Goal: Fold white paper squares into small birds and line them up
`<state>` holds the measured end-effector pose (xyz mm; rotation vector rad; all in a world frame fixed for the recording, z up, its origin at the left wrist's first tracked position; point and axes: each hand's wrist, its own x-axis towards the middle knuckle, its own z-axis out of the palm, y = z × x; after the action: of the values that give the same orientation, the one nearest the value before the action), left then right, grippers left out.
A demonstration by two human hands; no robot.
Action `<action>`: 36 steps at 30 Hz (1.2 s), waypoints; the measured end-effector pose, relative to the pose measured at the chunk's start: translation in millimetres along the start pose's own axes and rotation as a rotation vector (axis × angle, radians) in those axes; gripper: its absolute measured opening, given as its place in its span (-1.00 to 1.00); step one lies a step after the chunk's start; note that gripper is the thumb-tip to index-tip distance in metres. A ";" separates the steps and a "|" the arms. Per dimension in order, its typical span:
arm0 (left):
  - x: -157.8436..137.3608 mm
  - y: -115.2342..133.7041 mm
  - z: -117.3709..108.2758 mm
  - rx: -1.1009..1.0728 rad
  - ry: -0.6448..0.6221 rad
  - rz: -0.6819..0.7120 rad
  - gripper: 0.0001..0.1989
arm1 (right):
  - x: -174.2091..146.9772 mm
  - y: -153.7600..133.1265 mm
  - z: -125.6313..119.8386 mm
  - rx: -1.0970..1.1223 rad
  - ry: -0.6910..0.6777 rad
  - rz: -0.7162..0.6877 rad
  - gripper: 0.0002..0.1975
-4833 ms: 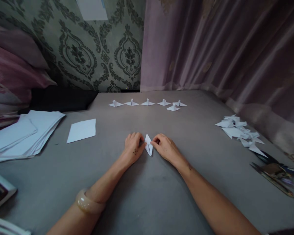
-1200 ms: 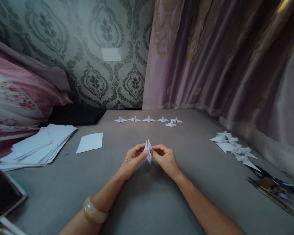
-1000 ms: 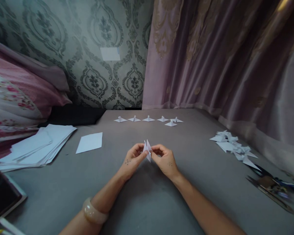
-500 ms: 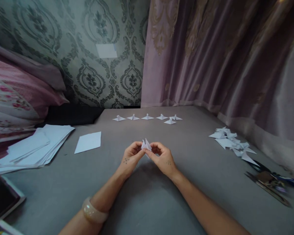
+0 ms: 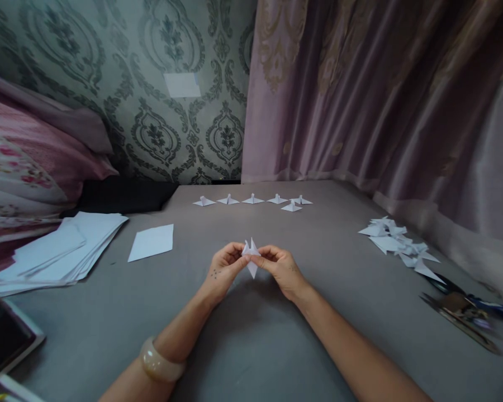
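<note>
Between my hands, over the middle of the grey table, is a small white folded paper crane (image 5: 252, 267). Two narrow points stick up from it and one wider point hangs down below my thumbs. My left hand (image 5: 226, 267) pinches its left side between thumb and fingers. On the other side my right hand (image 5: 281, 269) pinches it the same way, the thumbs almost touching. Most of my fingertips are hidden behind the paper. Beyond my hands, several finished paper cranes (image 5: 252, 199) stand in a row, with one crane (image 5: 292, 206) slightly in front at the right.
At left lie a stack of white paper (image 5: 67, 251) and a single sheet (image 5: 151, 243). A dark-screened device (image 5: 4, 340) sits at the lower left edge. To the right are a heap of folded white paper (image 5: 389, 237) and blurred scissors (image 5: 461, 321). A curtain (image 5: 360, 100) borders the table (image 5: 251, 357).
My right thumb has shifted slightly up and to the right on the crane. The downward point of the paper now shows more fully below my thumbs.
</note>
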<state>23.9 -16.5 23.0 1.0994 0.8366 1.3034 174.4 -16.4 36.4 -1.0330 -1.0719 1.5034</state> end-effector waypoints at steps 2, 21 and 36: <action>-0.5 0.2 1.0 -0.012 -0.006 -0.015 -0.78 | 2.1 2.4 -2.1 0.023 0.016 0.021 -0.74; -3.0 8.9 6.0 -0.037 0.038 -0.200 -0.77 | 2.6 11.0 -3.1 -0.037 -0.077 0.092 -0.69; -2.2 0.6 4.5 0.281 0.025 -0.016 -0.76 | 0.6 11.3 0.4 -0.589 0.134 -0.445 -0.85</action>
<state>27.7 -19.4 24.7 1.2946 1.0679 1.2128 171.3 -17.3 25.5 -1.1656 -1.5711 0.7612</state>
